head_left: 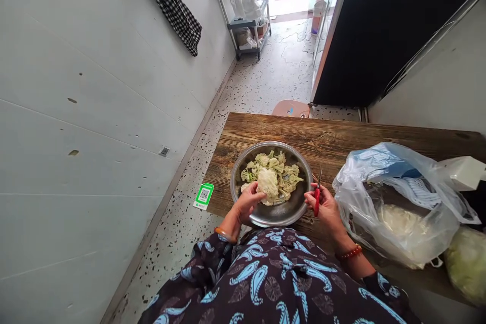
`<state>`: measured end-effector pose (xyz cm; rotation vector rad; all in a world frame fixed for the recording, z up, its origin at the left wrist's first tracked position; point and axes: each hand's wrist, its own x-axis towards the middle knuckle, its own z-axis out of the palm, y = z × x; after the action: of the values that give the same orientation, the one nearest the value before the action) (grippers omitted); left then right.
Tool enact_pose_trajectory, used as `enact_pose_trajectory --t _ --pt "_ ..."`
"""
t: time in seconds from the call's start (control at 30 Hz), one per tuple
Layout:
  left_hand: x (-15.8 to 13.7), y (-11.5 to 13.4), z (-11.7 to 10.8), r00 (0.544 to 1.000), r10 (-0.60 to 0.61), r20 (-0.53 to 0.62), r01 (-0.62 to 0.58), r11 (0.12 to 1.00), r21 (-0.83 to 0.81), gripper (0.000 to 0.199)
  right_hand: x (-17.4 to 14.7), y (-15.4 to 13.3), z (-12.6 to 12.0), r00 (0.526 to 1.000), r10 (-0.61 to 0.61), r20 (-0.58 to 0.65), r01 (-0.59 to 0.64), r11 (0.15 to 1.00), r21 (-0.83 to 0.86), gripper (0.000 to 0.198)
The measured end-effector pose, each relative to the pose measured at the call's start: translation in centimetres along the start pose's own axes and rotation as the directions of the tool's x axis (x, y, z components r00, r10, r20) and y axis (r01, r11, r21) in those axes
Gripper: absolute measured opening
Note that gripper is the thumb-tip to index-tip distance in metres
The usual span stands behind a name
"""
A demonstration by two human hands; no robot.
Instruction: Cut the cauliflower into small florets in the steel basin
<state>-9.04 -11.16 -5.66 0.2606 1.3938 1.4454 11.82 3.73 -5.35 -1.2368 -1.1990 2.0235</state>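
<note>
My left hand (pixel 248 199) grips a large pale piece of cauliflower (pixel 268 185) over the near left part of a round metal bowl (pixel 239 162). Smaller cauliflower florets (pixel 285 174) lie loose inside that bowl, heaped toward its far side. At the bowl's right rim, my right hand (pixel 323 203) is closed around scissors (pixel 317 197) with red handles. Their blades point up and away from me, apart from the cauliflower. The underside of the held piece is hidden by my fingers.
The bowl stands on a dark wooden table (pixel 326 134). To the right lie a clear plastic bag (pixel 402 212) with pale contents and a bagged greenish vegetable (pixel 469 263). A green QR card (pixel 204 195) sits at the left edge. Beyond are a pink stool (pixel 291 108) and a shelf cart (pixel 245 24).
</note>
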Motion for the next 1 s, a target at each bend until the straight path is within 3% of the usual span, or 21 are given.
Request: enact_pose_trajectory --t 0.13,0.3,0.57,0.67,0.77,0.9,1.0 --pt "-1.6 2.6 0.8 0.999 -0.031 0.028 0.039 0.922 -0.384 0.056 -0.1 -0.8 1.9 0.997 0.008 0.077 -0.007 1.000 -0.018 0.054" --pt "-3.0 4.5 2.9 0.997 -0.043 0.060 0.070 0.827 -0.557 0.061 -0.6 -2.4 4.3 0.977 -0.049 0.207 0.040 0.998 0.048 0.054" --pt "-3.5 4.3 5.6 0.990 -0.092 0.106 0.138 0.780 -0.610 0.049 -2.8 -5.0 5.3 0.941 -0.039 0.335 -0.020 0.985 0.170 0.046" --pt "-3.2 4.2 5.7 0.992 -0.100 0.071 0.123 0.802 -0.585 0.043 -3.0 -5.3 5.1 0.961 -0.062 0.270 0.006 0.980 0.201 0.044" --pt "-2.9 4.1 5.6 0.996 -0.093 0.017 0.087 0.839 -0.537 0.038 -3.0 -5.5 4.7 0.975 -0.138 0.174 0.109 0.981 0.162 0.044" --pt "-2.8 4.2 5.4 0.996 -0.081 0.042 0.091 0.870 -0.484 0.045 -3.0 -5.6 4.2 0.962 -0.255 0.097 0.252 0.967 0.045 0.046" --pt "-3.0 4.3 5.7 0.997 -0.070 0.042 0.081 0.880 -0.467 0.046 -3.0 -5.7 4.0 0.954 -0.283 0.095 0.283 0.959 0.020 0.045"
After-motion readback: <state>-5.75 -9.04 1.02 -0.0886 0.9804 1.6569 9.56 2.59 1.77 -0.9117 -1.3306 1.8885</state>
